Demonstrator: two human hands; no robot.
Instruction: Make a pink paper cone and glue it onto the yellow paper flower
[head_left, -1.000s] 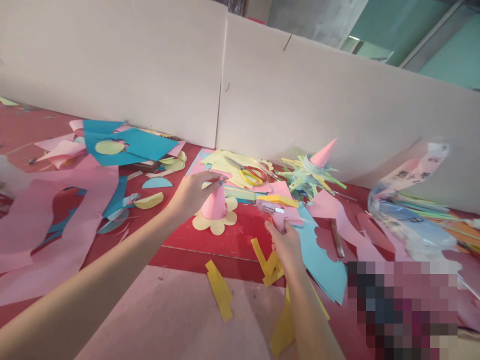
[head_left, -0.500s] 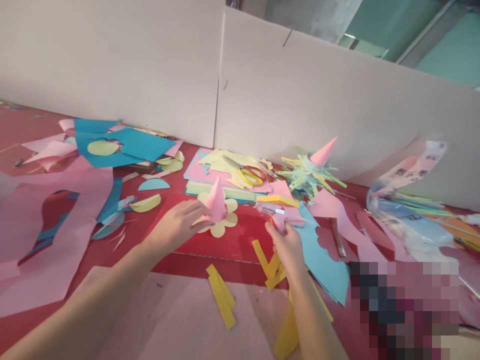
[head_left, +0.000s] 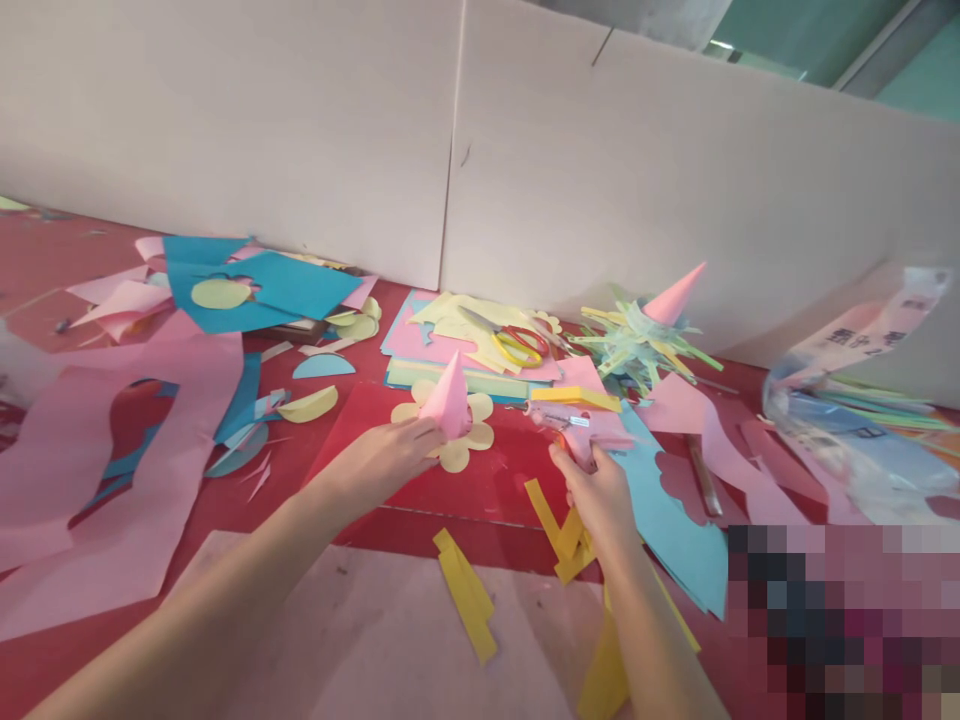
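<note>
Head view: on the red table (head_left: 255,510), a plastic bag (head_left: 855,430) carries unreadable characters. My right hand (head_left: 600,495) grips a glue gun (head_left: 576,424), label illegible; my half-curled left hand (head_left: 386,450) meets a pink cone (head_left: 448,395) on a yellow flower (head_left: 454,459), hold unclear.

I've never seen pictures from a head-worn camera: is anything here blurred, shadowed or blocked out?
Head view: a coarse mosaic covers the lower-right corner; head view: printing on the plastic bag is too soft to read; head view: faint shadows fall on the white board; head view: the pink cone has a fairly clear outline.
</note>
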